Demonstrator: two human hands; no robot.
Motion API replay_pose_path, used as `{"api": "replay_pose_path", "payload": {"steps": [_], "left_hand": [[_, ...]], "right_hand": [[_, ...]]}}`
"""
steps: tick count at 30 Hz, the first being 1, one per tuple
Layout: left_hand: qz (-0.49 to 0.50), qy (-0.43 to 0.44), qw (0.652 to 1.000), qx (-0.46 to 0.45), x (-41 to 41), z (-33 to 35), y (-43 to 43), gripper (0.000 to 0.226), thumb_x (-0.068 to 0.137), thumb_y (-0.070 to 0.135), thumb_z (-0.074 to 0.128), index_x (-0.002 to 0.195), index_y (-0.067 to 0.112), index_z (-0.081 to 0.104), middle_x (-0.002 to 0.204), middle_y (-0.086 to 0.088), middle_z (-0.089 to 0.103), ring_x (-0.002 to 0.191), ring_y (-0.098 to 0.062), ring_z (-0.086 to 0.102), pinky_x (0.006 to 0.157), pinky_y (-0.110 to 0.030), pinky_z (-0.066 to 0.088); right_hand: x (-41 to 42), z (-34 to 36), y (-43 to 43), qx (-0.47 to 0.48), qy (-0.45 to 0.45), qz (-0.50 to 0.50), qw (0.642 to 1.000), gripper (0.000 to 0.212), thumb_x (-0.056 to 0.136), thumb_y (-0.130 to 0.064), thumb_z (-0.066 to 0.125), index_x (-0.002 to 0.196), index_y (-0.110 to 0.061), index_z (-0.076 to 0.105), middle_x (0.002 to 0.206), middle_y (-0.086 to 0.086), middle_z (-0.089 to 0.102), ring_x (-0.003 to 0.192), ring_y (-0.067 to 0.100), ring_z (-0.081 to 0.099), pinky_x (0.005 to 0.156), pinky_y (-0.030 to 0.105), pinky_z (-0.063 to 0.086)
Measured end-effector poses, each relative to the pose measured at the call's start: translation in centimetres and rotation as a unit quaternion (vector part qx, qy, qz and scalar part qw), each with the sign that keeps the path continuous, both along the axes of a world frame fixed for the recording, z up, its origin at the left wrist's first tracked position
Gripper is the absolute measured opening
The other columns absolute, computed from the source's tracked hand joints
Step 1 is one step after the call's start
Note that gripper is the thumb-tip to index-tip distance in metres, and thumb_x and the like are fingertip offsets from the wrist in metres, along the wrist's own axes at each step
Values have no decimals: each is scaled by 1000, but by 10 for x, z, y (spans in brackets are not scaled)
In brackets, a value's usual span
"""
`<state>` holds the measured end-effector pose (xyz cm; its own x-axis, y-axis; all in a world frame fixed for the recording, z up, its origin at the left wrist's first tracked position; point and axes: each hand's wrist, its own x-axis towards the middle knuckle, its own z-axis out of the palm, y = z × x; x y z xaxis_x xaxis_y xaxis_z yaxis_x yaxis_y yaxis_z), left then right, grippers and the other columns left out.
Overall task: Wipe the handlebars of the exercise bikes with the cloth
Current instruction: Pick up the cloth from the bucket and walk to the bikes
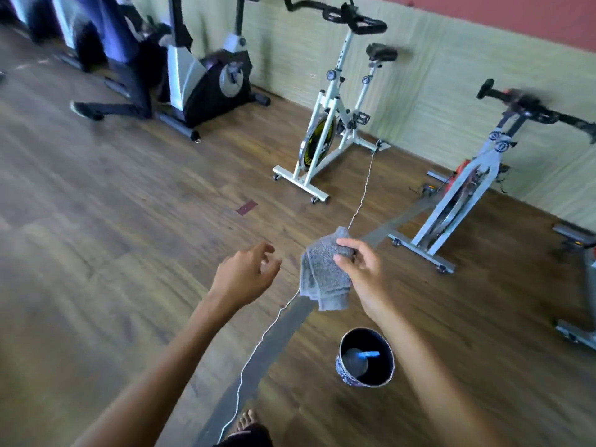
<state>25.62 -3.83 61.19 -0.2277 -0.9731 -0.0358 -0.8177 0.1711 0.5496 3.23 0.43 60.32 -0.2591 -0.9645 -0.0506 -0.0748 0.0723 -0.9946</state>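
A grey cloth (pixel 324 275) hangs folded from my right hand (pixel 362 269), which pinches its upper edge between thumb and fingers. My left hand (pixel 246 274) hovers just left of the cloth with loosely curled fingers and holds nothing. Straight ahead by the wall stands a white exercise bike (pixel 332 124) with black handlebars (pixel 348 16) high up. To the right is a grey exercise bike (pixel 464 185) with black handlebars (pixel 535 106). Both bikes are well beyond my hands.
A dark bucket (pixel 367 358) holding a blue-handled item stands on the wooden floor below my right hand. A thin white cord (pixel 362 195) runs across the floor toward the white bike. Larger black and silver machines (pixel 200 69) stand at the back left. Another machine's base (pixel 577 285) is at the right edge.
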Motion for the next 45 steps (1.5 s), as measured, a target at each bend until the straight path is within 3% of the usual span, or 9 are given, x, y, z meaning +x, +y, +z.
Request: {"api": "replay_pose_path", "payload": {"steps": [2, 6, 12, 17, 25, 32, 37, 45], "left_hand": [[14, -10, 1000, 18, 28, -4, -17, 33, 93, 48, 47, 117, 28, 57, 106, 12, 68, 100, -16, 65, 85, -35, 50], [38, -20, 998, 49, 73, -4, -59, 33, 94, 50, 45, 114, 29, 59, 103, 14, 68, 99, -14, 65, 84, -36, 52], [63, -30, 997, 43, 112, -4, -131, 36, 95, 52, 43, 118, 28, 57, 108, 13, 67, 101, -12, 64, 86, -35, 51], [68, -31, 997, 28, 124, -15, -219, 36, 94, 54, 43, 118, 30, 56, 108, 15, 67, 100, -10, 65, 84, -34, 51], [80, 7, 996, 43, 131, -8, -423, 27, 94, 51, 47, 110, 32, 58, 92, 22, 60, 93, -3, 63, 80, -30, 49], [77, -4, 997, 23, 136, 11, -602, 31, 93, 51, 47, 114, 32, 58, 100, 18, 64, 96, -7, 64, 83, -33, 51], [46, 3, 999, 3, 137, 14, -729, 31, 93, 53, 44, 111, 32, 57, 100, 16, 67, 95, -10, 65, 83, -37, 53], [-35, -2, 999, 4, 146, 14, -955, 34, 93, 54, 44, 114, 32, 56, 106, 15, 66, 100, -15, 64, 87, -37, 51]], "right_hand": [[22, -4, -20, 2, -3, 13, 1000, 24, 81, -11, 71, 99, -27, 68, 104, -7, 69, 95, 5, 63, 86, 25, 46], [61, -6, -68, 7, -22, 19, 1000, 29, 86, 2, 65, 98, -25, 66, 107, -4, 68, 99, 8, 62, 89, 24, 44], [97, -14, -154, 13, -31, 42, 999, 31, 88, 4, 62, 99, -24, 67, 108, -2, 68, 102, 11, 62, 94, 29, 46], [115, -23, -249, 2, -34, 67, 997, 31, 89, 4, 61, 100, -24, 67, 112, -4, 67, 105, 7, 62, 91, 21, 45], [124, -23, -461, -24, -46, 75, 996, 30, 88, 3, 63, 100, -24, 68, 103, -9, 70, 97, 4, 62, 87, 23, 46], [122, 0, -635, -47, -9, 68, 997, 31, 90, 2, 62, 100, -27, 66, 112, -7, 66, 108, 5, 60, 95, 24, 43], [125, 6, -744, -43, -5, 40, 998, 33, 90, 5, 59, 100, -26, 65, 113, -7, 66, 104, -1, 60, 89, 16, 44], [140, 20, -916, -30, 1, -79, 996, 32, 91, 5, 58, 103, -24, 65, 120, -3, 63, 118, 12, 57, 103, 32, 44]]}}
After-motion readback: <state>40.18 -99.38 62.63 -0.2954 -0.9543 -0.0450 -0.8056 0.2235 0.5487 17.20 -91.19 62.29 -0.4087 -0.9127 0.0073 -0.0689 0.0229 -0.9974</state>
